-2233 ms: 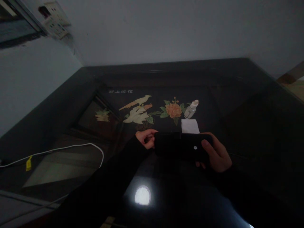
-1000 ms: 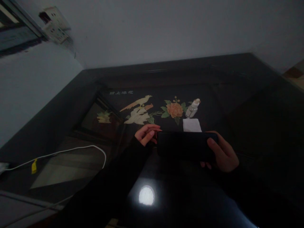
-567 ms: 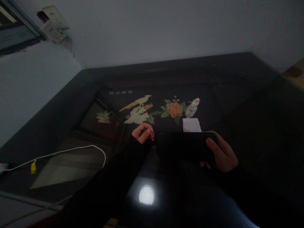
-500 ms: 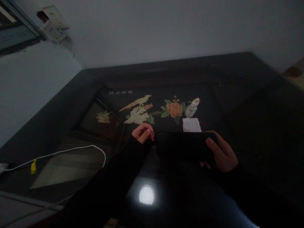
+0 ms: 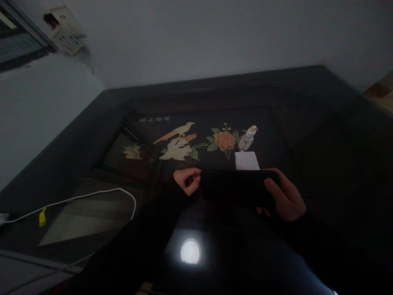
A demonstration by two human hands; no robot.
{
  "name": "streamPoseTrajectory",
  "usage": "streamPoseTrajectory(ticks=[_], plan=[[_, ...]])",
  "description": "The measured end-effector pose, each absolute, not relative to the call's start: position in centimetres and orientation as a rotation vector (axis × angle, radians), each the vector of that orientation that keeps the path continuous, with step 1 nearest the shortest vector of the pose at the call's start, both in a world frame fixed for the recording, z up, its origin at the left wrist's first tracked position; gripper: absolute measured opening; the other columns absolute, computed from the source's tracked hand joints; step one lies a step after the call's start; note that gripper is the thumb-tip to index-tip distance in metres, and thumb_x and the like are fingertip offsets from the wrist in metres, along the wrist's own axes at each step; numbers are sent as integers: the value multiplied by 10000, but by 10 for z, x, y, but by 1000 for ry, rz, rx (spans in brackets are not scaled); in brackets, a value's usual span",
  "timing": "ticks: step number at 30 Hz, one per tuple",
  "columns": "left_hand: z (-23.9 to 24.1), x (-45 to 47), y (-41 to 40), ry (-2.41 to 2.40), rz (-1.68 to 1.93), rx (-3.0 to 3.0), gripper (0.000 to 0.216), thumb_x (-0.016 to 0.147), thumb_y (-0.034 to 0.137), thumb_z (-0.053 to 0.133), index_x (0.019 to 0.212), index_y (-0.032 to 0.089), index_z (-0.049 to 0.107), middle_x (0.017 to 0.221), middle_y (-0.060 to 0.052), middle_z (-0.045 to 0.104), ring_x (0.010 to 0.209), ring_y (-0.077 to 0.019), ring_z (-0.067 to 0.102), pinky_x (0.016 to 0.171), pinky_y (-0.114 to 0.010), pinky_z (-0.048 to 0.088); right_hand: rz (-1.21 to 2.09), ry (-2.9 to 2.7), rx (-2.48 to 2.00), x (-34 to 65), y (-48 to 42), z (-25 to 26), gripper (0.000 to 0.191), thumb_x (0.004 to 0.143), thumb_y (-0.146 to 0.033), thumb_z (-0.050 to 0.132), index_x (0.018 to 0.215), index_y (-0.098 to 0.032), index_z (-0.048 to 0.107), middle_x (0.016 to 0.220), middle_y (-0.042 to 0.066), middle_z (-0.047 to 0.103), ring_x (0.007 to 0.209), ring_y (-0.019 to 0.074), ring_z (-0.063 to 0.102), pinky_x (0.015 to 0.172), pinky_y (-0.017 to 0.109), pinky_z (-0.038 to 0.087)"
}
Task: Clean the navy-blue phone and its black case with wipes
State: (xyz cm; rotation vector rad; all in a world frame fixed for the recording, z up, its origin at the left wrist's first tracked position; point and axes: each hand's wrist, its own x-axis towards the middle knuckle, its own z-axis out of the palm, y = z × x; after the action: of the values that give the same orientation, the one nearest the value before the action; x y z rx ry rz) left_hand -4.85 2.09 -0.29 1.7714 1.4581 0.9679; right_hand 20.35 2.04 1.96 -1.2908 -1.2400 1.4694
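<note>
A black oblong case (image 5: 235,186), too dark to show its details, is held lengthwise above the dark glossy table. My right hand (image 5: 287,196) grips its right end, with the thumb on the near face and the other fingers partly hidden behind. At the opposite end, my left hand (image 5: 188,180) pinches the upper left corner between thumb and fingertips. Just past the case's upper edge lies a folded white tissue (image 5: 246,160), partly covered by it. Beside the tissue stands a small clear spray bottle (image 5: 247,139) with a white top.
The tabletop (image 5: 190,98) bears an inlaid bird and flower picture. A white cable (image 5: 82,196) with a yellow tag (image 5: 42,217) runs along the left side. Wall sockets (image 5: 66,30) are at the upper left. A round light reflection shows on the near surface.
My left hand has turned and closed its fingertips on the case's left corner, where before it was curled just beside it. My right hand keeps its hold.
</note>
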Motion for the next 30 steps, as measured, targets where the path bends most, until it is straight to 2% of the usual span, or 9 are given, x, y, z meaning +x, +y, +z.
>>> streamPoseTrajectory(ticks=[3, 9, 15, 20, 26, 30], plan=[[1, -49, 21, 1429, 917, 1767, 200, 709, 237, 480, 766, 110, 624, 521, 32, 495, 442, -46, 387, 449, -174, 300, 1462, -1264, -1297, 204, 19, 21, 342, 815, -504, 481, 947, -191, 448, 363, -51, 502, 251, 99, 435, 251, 152, 302], [10, -53, 21, 1319, 804, 1772, 376, 671, 210, 477, 1004, 94, 609, 524, 42, 523, 466, -57, 461, 470, -168, 338, 1455, -1281, -1308, 202, 18, 24, 332, 810, -489, 490, 939, -185, 456, 380, -61, 487, 260, 90, 435, 255, 155, 306], [15, -56, 22, 1269, 763, 1823, 339, 655, 179, 471, 947, 82, 614, 519, 35, 553, 484, -67, 512, 531, -177, 409, 1461, -1322, -1317, 204, 19, 23, 340, 814, -492, 471, 950, -180, 456, 384, -60, 487, 260, 91, 429, 258, 167, 305], [17, -57, 22, 1243, 713, 1842, 289, 651, 152, 458, 885, 88, 614, 459, 54, 526, 419, -54, 467, 450, -158, 349, 1481, -1338, -1343, 205, 19, 22, 364, 811, -495, 468, 972, -168, 455, 398, -54, 495, 272, 99, 455, 260, 173, 319], [17, -58, 21, 1208, 637, 1856, 359, 632, 117, 457, 969, 105, 583, 451, 72, 552, 413, -48, 494, 464, -139, 365, 1487, -1333, -1327, 205, 19, 21, 356, 809, -486, 473, 983, -176, 454, 412, -52, 503, 285, 114, 477, 259, 183, 328], [19, -59, 21, 1221, 595, 1872, 350, 639, 123, 447, 959, 109, 589, 441, 65, 561, 404, -52, 493, 462, -136, 375, 1483, -1348, -1331, 205, 19, 21, 365, 813, -485, 463, 1001, -172, 457, 411, -56, 496, 283, 114, 474, 261, 183, 320]])
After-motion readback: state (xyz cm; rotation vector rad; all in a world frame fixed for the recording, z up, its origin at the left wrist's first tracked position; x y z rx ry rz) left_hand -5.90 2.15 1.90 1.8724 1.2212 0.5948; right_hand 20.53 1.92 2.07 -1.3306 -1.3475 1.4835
